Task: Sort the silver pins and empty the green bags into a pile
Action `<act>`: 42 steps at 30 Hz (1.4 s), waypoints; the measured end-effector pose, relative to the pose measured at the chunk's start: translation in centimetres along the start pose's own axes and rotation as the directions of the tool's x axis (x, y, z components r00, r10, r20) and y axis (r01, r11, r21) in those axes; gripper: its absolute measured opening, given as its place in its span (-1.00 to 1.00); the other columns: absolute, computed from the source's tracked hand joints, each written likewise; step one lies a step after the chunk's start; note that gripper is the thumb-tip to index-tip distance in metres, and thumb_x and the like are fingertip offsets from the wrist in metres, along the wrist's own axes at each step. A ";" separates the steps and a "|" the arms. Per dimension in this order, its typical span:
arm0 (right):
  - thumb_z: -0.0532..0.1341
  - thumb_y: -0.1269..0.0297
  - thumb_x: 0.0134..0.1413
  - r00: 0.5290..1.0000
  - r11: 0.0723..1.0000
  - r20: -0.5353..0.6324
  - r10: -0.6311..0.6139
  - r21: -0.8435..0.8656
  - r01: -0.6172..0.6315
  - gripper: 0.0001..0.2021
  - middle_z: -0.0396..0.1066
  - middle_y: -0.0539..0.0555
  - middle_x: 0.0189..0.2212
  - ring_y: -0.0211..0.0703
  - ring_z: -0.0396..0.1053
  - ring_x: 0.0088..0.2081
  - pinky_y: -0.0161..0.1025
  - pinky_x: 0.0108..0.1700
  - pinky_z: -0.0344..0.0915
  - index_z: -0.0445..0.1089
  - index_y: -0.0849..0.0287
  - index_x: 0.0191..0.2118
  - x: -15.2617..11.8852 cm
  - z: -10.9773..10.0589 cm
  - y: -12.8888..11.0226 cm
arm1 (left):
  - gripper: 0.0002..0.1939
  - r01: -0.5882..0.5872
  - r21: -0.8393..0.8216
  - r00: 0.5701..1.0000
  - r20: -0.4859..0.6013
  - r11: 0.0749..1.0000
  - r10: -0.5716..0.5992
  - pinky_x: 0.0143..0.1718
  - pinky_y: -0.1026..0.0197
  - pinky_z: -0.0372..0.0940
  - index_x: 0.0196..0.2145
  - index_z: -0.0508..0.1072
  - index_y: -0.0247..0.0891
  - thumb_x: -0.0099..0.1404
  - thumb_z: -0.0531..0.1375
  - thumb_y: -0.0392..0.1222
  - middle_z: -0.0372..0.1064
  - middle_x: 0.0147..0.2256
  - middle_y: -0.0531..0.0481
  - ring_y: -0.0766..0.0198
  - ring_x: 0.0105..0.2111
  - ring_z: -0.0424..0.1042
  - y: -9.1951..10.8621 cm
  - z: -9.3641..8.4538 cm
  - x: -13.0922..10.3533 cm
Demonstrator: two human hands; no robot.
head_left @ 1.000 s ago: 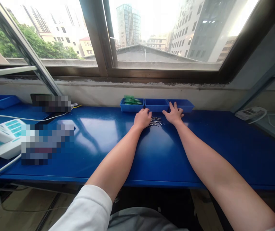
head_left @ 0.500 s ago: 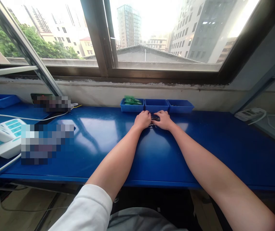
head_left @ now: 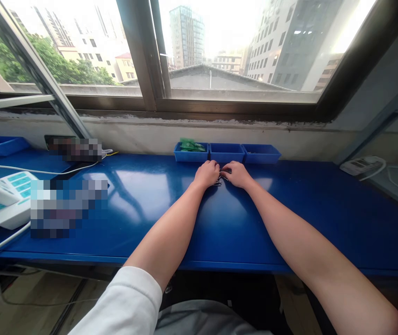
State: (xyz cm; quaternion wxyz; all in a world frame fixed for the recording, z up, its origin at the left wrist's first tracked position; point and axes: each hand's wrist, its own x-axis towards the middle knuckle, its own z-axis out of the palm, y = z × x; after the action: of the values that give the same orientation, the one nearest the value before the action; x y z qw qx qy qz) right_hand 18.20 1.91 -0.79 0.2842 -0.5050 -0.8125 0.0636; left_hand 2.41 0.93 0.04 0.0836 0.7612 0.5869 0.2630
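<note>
Several small thin dark and metallic pieces (head_left: 217,183) lie on the blue tabletop between my hands, too small to make out. My left hand (head_left: 207,174) rests at their left side with its fingers curled round some of them. From the right, my right hand (head_left: 236,174) has its fingers bent and closed on a few of the same pieces. Just behind the hands stand three blue bins: the left bin (head_left: 191,157) holds green packets (head_left: 192,146), the middle bin (head_left: 227,154) touches it, and the right bin (head_left: 262,156) holds a few tiny items.
A white device with teal labels (head_left: 19,186) stands at the left beside a blurred patch. White cables (head_left: 45,171) run over the left side. A power strip (head_left: 358,164) lies at the back right. A window and its sill rise behind the blue table (head_left: 150,232).
The fingers of my right hand have closed in a little toward my left hand, and the small pieces between them have shifted. My left hand has hardly moved.
</note>
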 end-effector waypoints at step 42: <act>0.27 0.18 -0.12 0.966 0.711 -0.175 0.188 0.703 -0.010 -0.81 0.49 0.08 -0.45 -0.06 0.48 -0.33 -0.16 -0.22 0.38 0.40 0.19 -0.40 0.4 -0.3 -0.1 | -0.76 -0.266 -0.090 0.947 -0.209 0.960 0.243 -0.20 0.23 0.28 -0.23 0.48 -0.21 0.32 0.04 -0.12 0.41 -0.20 -0.07 0.21 -0.21 0.40 0.3 -0.3 -0.1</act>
State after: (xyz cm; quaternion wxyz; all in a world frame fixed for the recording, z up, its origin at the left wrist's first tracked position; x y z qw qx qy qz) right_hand 18.15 2.16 -0.31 0.5429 -0.4078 -0.6607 0.3199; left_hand 2.46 0.70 0.35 0.0351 0.7947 0.4726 0.3793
